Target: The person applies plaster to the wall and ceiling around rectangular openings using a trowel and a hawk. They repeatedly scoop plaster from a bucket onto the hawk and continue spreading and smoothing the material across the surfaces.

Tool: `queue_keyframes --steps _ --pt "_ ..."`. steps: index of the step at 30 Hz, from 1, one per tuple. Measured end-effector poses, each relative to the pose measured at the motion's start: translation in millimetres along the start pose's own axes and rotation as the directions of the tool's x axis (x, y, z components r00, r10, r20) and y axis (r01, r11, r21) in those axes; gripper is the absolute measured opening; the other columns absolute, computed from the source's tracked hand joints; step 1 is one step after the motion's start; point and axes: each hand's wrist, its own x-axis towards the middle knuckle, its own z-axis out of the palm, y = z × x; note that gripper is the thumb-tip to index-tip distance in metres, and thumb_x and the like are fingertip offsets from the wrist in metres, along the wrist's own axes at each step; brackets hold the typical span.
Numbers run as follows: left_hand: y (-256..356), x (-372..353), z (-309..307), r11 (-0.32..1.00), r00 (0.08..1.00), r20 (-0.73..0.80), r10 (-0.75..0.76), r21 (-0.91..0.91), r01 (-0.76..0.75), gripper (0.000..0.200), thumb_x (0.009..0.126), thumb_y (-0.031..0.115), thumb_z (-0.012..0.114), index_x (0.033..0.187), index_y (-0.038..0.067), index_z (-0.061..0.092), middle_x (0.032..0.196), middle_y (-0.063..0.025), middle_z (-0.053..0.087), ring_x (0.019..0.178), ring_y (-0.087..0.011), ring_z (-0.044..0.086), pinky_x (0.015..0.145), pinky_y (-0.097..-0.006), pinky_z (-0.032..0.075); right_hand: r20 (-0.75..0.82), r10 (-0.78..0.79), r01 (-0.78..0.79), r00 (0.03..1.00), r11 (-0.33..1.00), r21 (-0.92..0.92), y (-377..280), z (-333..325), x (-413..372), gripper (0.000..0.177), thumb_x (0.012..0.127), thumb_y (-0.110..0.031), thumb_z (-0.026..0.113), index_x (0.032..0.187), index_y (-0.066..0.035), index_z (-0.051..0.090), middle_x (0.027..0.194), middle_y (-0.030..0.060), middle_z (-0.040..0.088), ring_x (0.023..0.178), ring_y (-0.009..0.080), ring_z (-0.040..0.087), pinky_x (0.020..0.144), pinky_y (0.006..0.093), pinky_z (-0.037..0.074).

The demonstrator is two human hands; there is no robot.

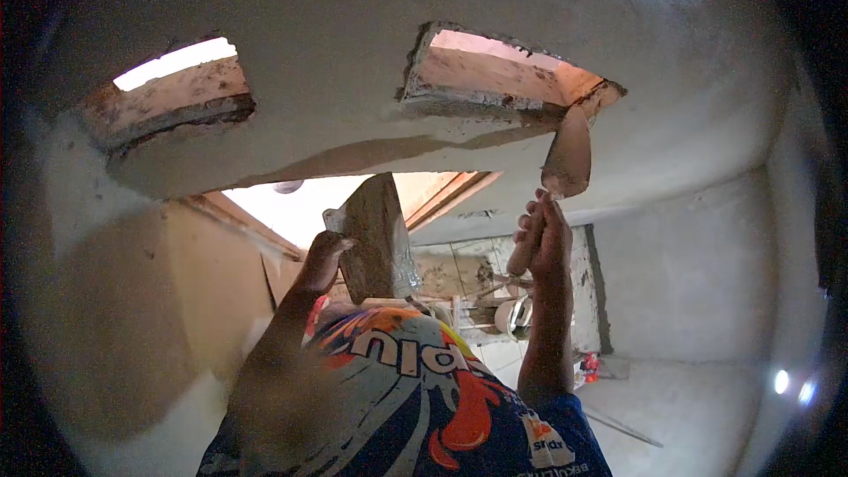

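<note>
My right hand (541,238) is closed around the handle of a pointing trowel (570,157), raised in front of the wall. The trowel's tip reaches up to the lower right corner of a rectangular wall opening (490,79) with rough mortar edges. My left hand (327,256) grips a flat, grey-smeared mortar board (378,243) at its left side, held up in front of my chest. The board is tilted, with one face turned toward me.
A second, smaller opening (177,93) lies to the left in the same plastered wall (327,62). Below is a bright doorway with a wooden frame (450,203). A bucket (511,318) and boards stand on the floor behind my arms. A red item (589,366) lies by the right wall.
</note>
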Motion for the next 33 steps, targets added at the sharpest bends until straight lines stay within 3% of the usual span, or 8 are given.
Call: queue_keyframes --steps 3,8,13,15,18,20,24,33 --pt "11 -7 4 0.98 0.998 -0.038 0.059 -0.19 -0.066 0.027 0.085 0.02 0.05 0.102 -0.001 0.052 0.097 -0.0056 0.057 0.088 -0.0157 0.054 0.076 -0.03 0.044 -0.035 0.001 -0.006 0.999 0.989 -0.147 -14 2 -18 0.032 0.081 -0.034 0.058 0.102 -0.012 0.049 0.08 0.0007 0.048 0.062 0.009 0.048 0.047 0.0249 0.043" --pt "-2 -8 -15 1.0 0.999 -0.032 0.022 0.02 -0.022 0.026 0.086 0.022 0.051 0.1 0.0 0.052 0.088 -0.0029 0.055 0.081 -0.0124 0.051 0.071 -0.0278 0.044 -0.044 -0.096 0.074 0.994 0.93 -0.359 -35 -7 -27 0.033 0.084 -0.033 0.056 0.108 -0.012 0.047 0.078 -0.0007 0.045 0.058 0.0071 0.045 0.045 0.0217 0.041" --pt "6 -1 1 1.0 1.0 -0.004 -0.014 0.001 0.014 0.022 0.085 0.021 0.051 0.095 0.001 0.054 0.085 -0.0021 0.055 0.077 -0.0119 0.051 0.07 -0.0266 0.044 0.026 -0.156 0.158 0.987 0.96 -0.23 -53 0 -12 0.037 0.085 -0.034 0.054 0.109 -0.007 0.047 0.079 0.0011 0.045 0.057 0.0074 0.044 0.044 0.0211 0.04" --pt "13 1 13 0.965 0.996 0.01 -0.084 -0.249 0.083 0.021 0.084 0.021 0.051 0.093 0.002 0.055 0.083 -0.0018 0.055 0.075 -0.0119 0.05 0.068 -0.027 0.043 0.02 -0.13 0.131 0.991 0.969 -0.211 -47 -2 -10 0.035 0.085 -0.033 0.055 0.108 -0.007 0.048 0.08 0.0013 0.045 0.058 0.0079 0.045 0.044 0.0212 0.04" --pt "21 -1 22 0.997 0.998 -0.037 -0.055 -0.059 0.052 0.021 0.084 0.021 0.05 0.093 0.002 0.055 0.081 -0.002 0.054 0.073 -0.0121 0.05 0.068 -0.0273 0.043 0.038 -0.045 0.05 0.998 0.989 -0.138 -34 -11 -10 0.034 0.084 -0.032 0.055 0.106 -0.007 0.05 0.081 0.0016 0.046 0.061 0.0091 0.046 0.045 0.0222 0.041" --pt "18 -1 16 0.997 0.996 -0.053 -0.075 -0.019 0.074 0.022 0.085 0.022 0.049 0.094 0.002 0.055 0.082 -0.0023 0.054 0.074 -0.0123 0.049 0.069 -0.0277 0.042 -0.064 -0.028 0.004 0.998 0.939 -0.343 -32 -8 -14 0.037 0.084 -0.034 0.056 0.108 -0.007 0.049 0.082 0.0017 0.046 0.062 0.0091 0.046 0.046 0.0224 0.041" --pt "-12 -7 -9 0.997 0.97 -0.233 -0.074 -0.004 0.075 0.029 0.078 0.023 0.057 0.096 0.0 0.054 0.083 -0.0046 0.055 0.08 -0.0165 0.052 0.071 -0.0301 0.042 -0.031 -0.093 0.079 0.995 0.945 -0.317 -46 -4 -26 0.033 0.084 -0.032 0.056 0.106 -0.009 0.049 0.08 0.0012 0.046 0.056 0.0083 0.045 0.042 0.0215 0.039" --pt "2 -2 -6 0.978 0.985 -0.142 -0.102 -0.193 0.073 0.027 0.076 0.023 0.059 0.092 0.002 0.054 0.084 -0.0045 0.054 0.078 -0.0162 0.052 0.066 -0.0295 0.042 -0.102 -0.092 0.04 0.991 0.904 -0.425 -36 -10 -13 0.033 0.081 -0.038 0.057 0.094 -0.01 0.046 0.077 -0.0002 0.043 0.054 0.0074 0.044 0.042 0.0231 0.039"
